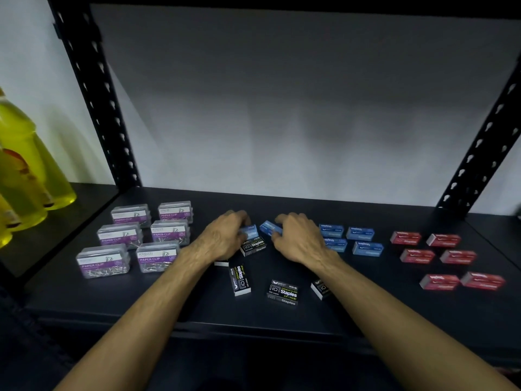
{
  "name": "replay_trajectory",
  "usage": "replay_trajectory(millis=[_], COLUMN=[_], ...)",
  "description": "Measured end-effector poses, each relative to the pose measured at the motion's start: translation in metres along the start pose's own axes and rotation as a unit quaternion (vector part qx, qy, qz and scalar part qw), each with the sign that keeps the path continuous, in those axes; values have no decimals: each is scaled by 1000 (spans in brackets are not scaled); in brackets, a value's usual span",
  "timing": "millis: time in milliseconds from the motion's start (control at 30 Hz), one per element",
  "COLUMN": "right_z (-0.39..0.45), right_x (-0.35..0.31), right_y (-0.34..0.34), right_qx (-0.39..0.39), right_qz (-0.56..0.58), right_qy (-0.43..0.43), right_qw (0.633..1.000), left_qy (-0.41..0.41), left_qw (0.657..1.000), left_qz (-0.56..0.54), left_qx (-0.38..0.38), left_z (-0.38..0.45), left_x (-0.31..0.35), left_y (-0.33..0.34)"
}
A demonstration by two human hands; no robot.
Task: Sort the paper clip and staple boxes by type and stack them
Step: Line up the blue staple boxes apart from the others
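Gripping one blue box (249,230) in the left hand (225,238) and another blue box (271,228) in the right hand (298,238), both mid-shelf (366,306) among the black boxes (282,292), the person should carry them right to the blue group (351,239), lifting clear and setting each squarely atop its kind.

Clear glossy plastic paper clip boxes (132,239), matt cardboard staple boxes (284,291), matt dark shelf (169,300)

head view, close, down onto shelf (282,314)
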State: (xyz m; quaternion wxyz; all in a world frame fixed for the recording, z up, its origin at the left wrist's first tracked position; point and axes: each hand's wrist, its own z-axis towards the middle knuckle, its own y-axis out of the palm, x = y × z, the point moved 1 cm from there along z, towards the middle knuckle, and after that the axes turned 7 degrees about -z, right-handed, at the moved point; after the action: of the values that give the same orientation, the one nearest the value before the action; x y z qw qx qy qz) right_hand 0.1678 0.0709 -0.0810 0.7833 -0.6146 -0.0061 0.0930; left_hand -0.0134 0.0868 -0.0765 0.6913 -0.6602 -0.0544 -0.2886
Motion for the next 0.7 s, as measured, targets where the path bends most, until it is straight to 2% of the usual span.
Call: replay_trajectory(millis=[233,433,700], right_z=[-1,0,1], right_x=[4,6,4], right_y=[3,2,-3], right_qx=[-11,-19,-31], right_qz=[3,-5,75], right_qy=[6,9,51], right_qw=[1000,1000,995], left_qy=[34,36,22], left_qw=[999,999,998], left_qz=[-15,-11,-37], left_qx=[39,39,37], left_z=[-1,-3,-8], left_x=[-3,-5,-3], left_y=[-1,-5,-5])
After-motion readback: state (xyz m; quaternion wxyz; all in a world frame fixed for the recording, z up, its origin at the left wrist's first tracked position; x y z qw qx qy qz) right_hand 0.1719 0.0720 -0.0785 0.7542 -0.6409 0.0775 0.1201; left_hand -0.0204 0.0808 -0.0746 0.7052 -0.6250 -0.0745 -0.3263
